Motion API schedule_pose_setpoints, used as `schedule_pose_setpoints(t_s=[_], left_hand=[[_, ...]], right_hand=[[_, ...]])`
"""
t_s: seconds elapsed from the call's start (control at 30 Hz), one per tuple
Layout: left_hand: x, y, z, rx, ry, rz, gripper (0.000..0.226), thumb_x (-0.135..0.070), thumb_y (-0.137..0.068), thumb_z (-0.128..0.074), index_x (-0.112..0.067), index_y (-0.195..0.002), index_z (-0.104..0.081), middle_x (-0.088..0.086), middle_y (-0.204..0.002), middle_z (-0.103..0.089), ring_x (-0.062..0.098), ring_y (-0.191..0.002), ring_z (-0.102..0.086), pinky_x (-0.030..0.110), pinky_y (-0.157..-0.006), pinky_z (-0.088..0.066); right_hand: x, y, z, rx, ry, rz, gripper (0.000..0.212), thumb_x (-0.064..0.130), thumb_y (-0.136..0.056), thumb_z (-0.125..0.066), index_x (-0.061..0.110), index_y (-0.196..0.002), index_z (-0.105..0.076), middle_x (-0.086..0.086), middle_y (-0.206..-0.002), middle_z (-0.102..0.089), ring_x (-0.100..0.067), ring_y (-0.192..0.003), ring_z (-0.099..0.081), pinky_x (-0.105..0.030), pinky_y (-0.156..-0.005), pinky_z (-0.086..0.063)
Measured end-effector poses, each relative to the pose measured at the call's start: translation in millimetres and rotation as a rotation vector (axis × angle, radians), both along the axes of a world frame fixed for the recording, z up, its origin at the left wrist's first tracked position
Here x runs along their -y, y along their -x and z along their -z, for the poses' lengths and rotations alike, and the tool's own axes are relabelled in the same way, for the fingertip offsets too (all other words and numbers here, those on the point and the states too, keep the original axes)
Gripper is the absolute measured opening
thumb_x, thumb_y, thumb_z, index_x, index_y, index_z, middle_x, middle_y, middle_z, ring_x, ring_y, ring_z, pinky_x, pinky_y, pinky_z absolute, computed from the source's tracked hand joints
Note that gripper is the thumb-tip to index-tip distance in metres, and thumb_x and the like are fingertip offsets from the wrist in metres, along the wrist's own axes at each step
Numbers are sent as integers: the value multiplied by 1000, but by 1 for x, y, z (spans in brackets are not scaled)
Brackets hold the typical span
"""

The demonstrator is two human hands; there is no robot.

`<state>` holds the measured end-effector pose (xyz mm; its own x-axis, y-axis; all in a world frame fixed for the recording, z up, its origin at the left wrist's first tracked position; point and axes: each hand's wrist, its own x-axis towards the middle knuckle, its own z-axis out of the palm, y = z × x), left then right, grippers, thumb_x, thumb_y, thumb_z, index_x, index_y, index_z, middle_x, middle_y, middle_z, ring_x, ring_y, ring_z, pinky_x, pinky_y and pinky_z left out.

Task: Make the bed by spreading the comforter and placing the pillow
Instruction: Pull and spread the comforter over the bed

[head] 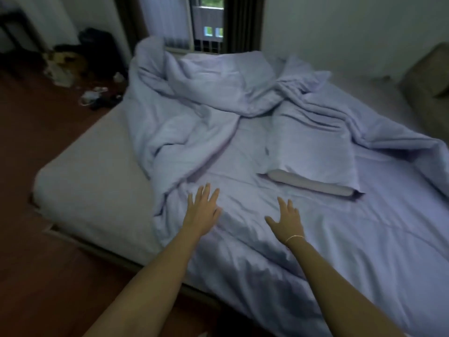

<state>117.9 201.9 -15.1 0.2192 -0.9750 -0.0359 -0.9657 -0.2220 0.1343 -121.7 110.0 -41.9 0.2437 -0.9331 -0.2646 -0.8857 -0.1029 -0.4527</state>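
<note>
A pale lavender comforter [194, 113] lies crumpled across the mattress [92, 171], bunched high at the far side and flatter near me. A pillow [313, 164] in a matching lavender case rests on the comforter at centre right, its open end showing the grey-white insert. My left hand [202, 210] is stretched out, palm down with fingers spread, over the near part of the comforter. My right hand [286, 221], with a thin bracelet at the wrist, is likewise flat and spread, just below the pillow. Neither hand holds anything.
The left strip of the mattress is bare, with dark wooden floor [36, 132] beyond it. Bags and clutter [73, 64] sit on the floor at the far left. A window with dark curtains [211, 23] is behind the bed. An olive cushion [427, 76] lies at far right.
</note>
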Motion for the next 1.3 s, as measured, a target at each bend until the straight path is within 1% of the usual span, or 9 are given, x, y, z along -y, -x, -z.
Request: schedule_pose_setpoints(t_s=[0.2,0.3,0.47,0.6,0.77,0.93,1.0,1.13,1.3], left_hand=[[-24,-111,-26,-32,53,-133,59,-43,-98,-34,-20,-150,-17,11,-159,-5,28,-146,-9,51,-114,-14],[-28,-152,-35,-25,102,-156,58,-43,-97,-37,-16,-148,-24,16,-157,-16,35,-143,-19,55,-109,-22],[-17,-203,-34,14,32,-153,58,-42,-98,-34,-18,-149,-17,13,-159,-7,31,-146,-9,53,-112,-18],[3,-238,-31,-30,11,-128,58,-39,-98,-35,-17,-148,-18,13,-159,-5,30,-146,-7,53,-113,-16],[25,-291,-14,-133,-5,-127,58,-39,-98,-36,-18,-149,-17,12,-159,-4,28,-146,-6,51,-114,-15],[24,-346,11,-192,-65,-106,58,-41,-98,-35,-21,-149,-16,10,-159,-3,26,-146,-7,49,-116,-12],[21,-372,16,-203,-68,-108,58,-40,-98,-36,-20,-149,-16,11,-159,-5,26,-146,-9,48,-116,-11],[21,-412,23,-224,-68,-127,58,-40,-99,-34,-21,-149,-14,11,-159,-4,26,-146,-8,46,-117,-9],[56,-459,25,-303,-25,-47,60,-46,-97,-36,-18,-148,-21,14,-158,-11,28,-145,-14,51,-116,-16]], right_hand=[[0,-142,-18,45,-10,-130,76,52,-87,-53,29,-149,-15,-5,-160,-3,-34,-145,-9,-52,-114,-24],[8,-198,-25,56,-14,-174,76,52,-87,-54,28,-148,-17,-6,-160,-5,-34,-145,-10,-52,-115,-23],[31,-266,-19,107,-37,-218,79,53,-84,-57,27,-148,-19,-13,-158,-11,-35,-144,-14,-51,-115,-22],[55,-307,-6,166,-89,-154,79,50,-82,-62,23,-146,-25,-16,-155,-19,-38,-139,-26,-50,-113,-27],[94,-357,16,337,-189,98,83,36,-79,-72,15,-145,-28,-11,-152,-31,-29,-140,-30,-41,-115,-26],[120,-400,40,251,-241,172,105,24,-71,-79,21,-150,-10,-17,-157,-7,-34,-142,-23,-43,-115,-27],[125,-417,44,176,-293,155,104,13,-73,-75,23,-150,-7,-16,-158,-8,-35,-141,-25,-42,-114,-29],[113,-441,40,83,-286,-2,84,3,-74,-69,24,-146,-31,-8,-149,-39,-31,-133,-41,-32,-108,-33],[61,-464,16,4,-261,-86,64,3,-75,-66,28,-133,-51,-3,-137,-54,-26,-124,-51,-26,-101,-38]])
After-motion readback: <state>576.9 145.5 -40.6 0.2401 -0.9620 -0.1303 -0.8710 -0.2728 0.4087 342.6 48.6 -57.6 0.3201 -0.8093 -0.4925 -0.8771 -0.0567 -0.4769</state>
